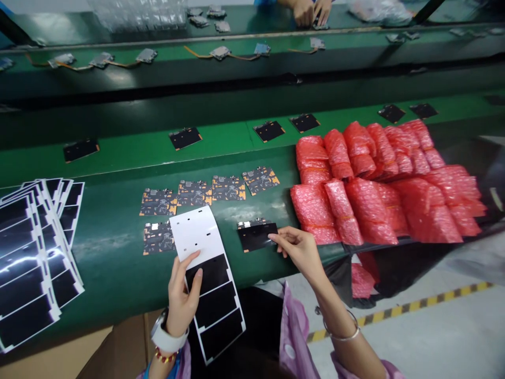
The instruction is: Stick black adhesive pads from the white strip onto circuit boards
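Note:
My left hand [182,295] grips a long white backing strip [195,231] from below. Several glossy black adhesive sheets [216,310] sit on the strip's lower part, and its upper part is bare with small black marks. My right hand [300,253] pinches the edge of a black sheet [256,237] that lies over a circuit board [248,225] on the green conveyor belt [110,247]. Four more circuit boards [158,202] with orange edges lie flat just left of it and beyond, near the strip. Part of the board under the sheet is hidden.
Stacked strips of black sheets [35,252] lie at the left on the belt. A heap of red bubble bags [374,184] fills the right. Boards with black sheets [268,131] ride a farther belt. A co-worker's hands [310,11] work at the far belt.

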`<state>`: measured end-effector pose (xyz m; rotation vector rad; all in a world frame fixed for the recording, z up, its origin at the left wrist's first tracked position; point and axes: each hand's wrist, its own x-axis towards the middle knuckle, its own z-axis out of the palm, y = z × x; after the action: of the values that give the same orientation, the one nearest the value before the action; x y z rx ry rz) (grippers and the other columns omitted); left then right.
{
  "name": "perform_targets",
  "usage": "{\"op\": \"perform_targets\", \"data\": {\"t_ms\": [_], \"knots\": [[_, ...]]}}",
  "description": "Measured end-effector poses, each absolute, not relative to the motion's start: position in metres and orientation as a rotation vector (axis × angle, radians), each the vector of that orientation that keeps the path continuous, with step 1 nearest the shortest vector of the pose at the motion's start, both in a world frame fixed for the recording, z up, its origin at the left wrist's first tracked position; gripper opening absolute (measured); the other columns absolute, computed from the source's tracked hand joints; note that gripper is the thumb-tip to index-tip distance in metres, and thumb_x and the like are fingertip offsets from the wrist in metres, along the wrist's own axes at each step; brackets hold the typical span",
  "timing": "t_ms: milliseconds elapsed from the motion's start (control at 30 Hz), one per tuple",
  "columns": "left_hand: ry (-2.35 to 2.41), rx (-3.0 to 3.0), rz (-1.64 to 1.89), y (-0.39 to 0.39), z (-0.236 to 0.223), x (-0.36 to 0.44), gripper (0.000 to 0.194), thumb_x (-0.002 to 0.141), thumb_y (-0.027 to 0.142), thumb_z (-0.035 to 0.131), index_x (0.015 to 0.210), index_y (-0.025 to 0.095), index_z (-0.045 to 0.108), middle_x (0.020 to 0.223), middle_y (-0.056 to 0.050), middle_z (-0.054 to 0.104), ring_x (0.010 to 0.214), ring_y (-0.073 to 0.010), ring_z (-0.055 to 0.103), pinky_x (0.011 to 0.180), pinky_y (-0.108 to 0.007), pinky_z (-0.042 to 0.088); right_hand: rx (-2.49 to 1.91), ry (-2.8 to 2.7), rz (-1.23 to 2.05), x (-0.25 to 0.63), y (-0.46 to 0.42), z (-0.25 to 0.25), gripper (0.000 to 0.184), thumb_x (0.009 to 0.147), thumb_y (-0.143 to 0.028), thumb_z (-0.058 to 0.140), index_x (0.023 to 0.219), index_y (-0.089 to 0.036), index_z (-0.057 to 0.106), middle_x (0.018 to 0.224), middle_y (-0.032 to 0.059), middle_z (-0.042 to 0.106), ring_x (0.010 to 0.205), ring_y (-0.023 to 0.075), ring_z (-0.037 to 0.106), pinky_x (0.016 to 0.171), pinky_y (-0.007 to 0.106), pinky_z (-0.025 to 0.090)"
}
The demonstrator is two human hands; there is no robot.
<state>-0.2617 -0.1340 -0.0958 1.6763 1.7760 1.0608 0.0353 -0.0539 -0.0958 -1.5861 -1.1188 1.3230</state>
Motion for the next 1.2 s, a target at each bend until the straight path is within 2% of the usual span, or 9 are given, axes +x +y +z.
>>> {"op": "perform_targets", "data": {"t_ms": [200,300,400,533,633,733,967,1100,1200], "knots": [[1.797,1.656,1.040,-0.1343,-0.0962,-0.2625,0.030,0.096,0.026,0.059,0.126,0.023,0.064,0.125,-0.006,0.070,0.087,-0.0179,0.067,0.107,-0.041,0.046,-1.587,-1.132,1.313,0.0353,-0.0540,-0.0967,0.042,0.076,-0.056,0.081,0.074,-0.016,0.069,0.050,-0.0001,0.060,0.040,0.0106,0.049,0.040,0.022,0.039],[1.795,1.651,1.030,-0.1351,-0.0959,-0.2630,0.031,0.097,0.026,0.060,0.128,0.025,0.063,0.126,-0.005,0.070,0.064,-0.0118,0.059,0.104,-0.039,0.047,-1.593,-1.122,1.316,0.0351,-0.0540,-0.0965,0.043,0.075,-0.057,0.081,0.073,-0.016,0.069,0.050,-0.0002,0.060,0.040,0.0105,0.049,0.040,0.022,0.039],[1.793,1.650,1.030,-0.1353,-0.0957,-0.2629,0.032,0.097,0.026,0.060,0.129,0.025,0.062,0.125,-0.004,0.070,0.057,-0.0102,0.053,0.102,-0.038,0.047,-1.598,-1.122,1.317,0.0350,-0.0534,-0.0952,0.044,0.074,-0.059,0.081,0.073,-0.016,0.069,0.050,0.0000,0.060,0.039,0.0110,0.049,0.039,0.023,0.039],[1.790,1.657,1.037,-0.1340,-0.0950,-0.2623,0.031,0.097,0.027,0.060,0.127,0.024,0.063,0.124,-0.004,0.071,0.062,-0.0116,0.058,0.109,-0.041,0.043,-1.596,-1.111,1.319,0.0348,-0.0531,-0.0944,0.045,0.073,-0.059,0.082,0.072,-0.016,0.068,0.049,-0.0001,0.060,0.040,0.0109,0.049,0.040,0.022,0.040],[1.778,1.664,1.038,-0.1328,-0.0948,-0.2621,0.031,0.097,0.026,0.060,0.127,0.023,0.064,0.126,-0.007,0.070,0.093,-0.0193,0.068,0.105,-0.038,0.045,-1.597,-1.108,1.320,0.0349,-0.0535,-0.0957,0.044,0.073,-0.058,0.082,0.073,-0.016,0.069,0.050,-0.0002,0.060,0.040,0.0106,0.050,0.040,0.022,0.040],[1.757,1.685,1.055,-0.1324,-0.0953,-0.2621,0.031,0.097,0.023,0.059,0.128,0.023,0.063,0.127,-0.007,0.069,0.115,-0.0230,0.064,0.107,-0.037,0.043,-1.597,-1.119,1.327,0.0352,-0.0536,-0.0973,0.043,0.074,-0.057,0.082,0.073,-0.016,0.069,0.050,-0.0003,0.060,0.040,0.0109,0.050,0.041,0.022,0.040],[1.759,1.678,1.044,-0.1337,-0.0953,-0.2626,0.033,0.096,0.021,0.059,0.129,0.026,0.062,0.127,-0.004,0.069,0.114,-0.0207,0.065,0.107,-0.036,0.044,-1.595,-1.120,1.332,0.0365,-0.0531,-0.0995,0.043,0.074,-0.058,0.082,0.074,-0.016,0.069,0.049,-0.0006,0.060,0.040,0.0112,0.050,0.040,0.022,0.040],[1.762,1.687,1.054,-0.1327,-0.0949,-0.2625,0.034,0.096,0.020,0.060,0.130,0.026,0.061,0.126,-0.003,0.070,0.088,-0.0148,0.069,0.112,-0.037,0.040,-1.596,-1.132,1.330,0.0369,-0.0536,-0.0994,0.042,0.075,-0.056,0.082,0.073,-0.017,0.068,0.049,-0.0008,0.060,0.040,0.0108,0.050,0.040,0.022,0.040],[1.756,1.703,1.067,-0.1319,-0.0945,-0.2621,0.033,0.096,0.019,0.059,0.129,0.025,0.062,0.126,-0.004,0.070,0.088,-0.0154,0.069,0.111,-0.037,0.040,-1.596,-1.139,1.328,0.0364,-0.0538,-0.0985,0.042,0.076,-0.056,0.081,0.073,-0.017,0.068,0.050,-0.0006,0.060,0.040,0.0108,0.050,0.041,0.022,0.040]]}}
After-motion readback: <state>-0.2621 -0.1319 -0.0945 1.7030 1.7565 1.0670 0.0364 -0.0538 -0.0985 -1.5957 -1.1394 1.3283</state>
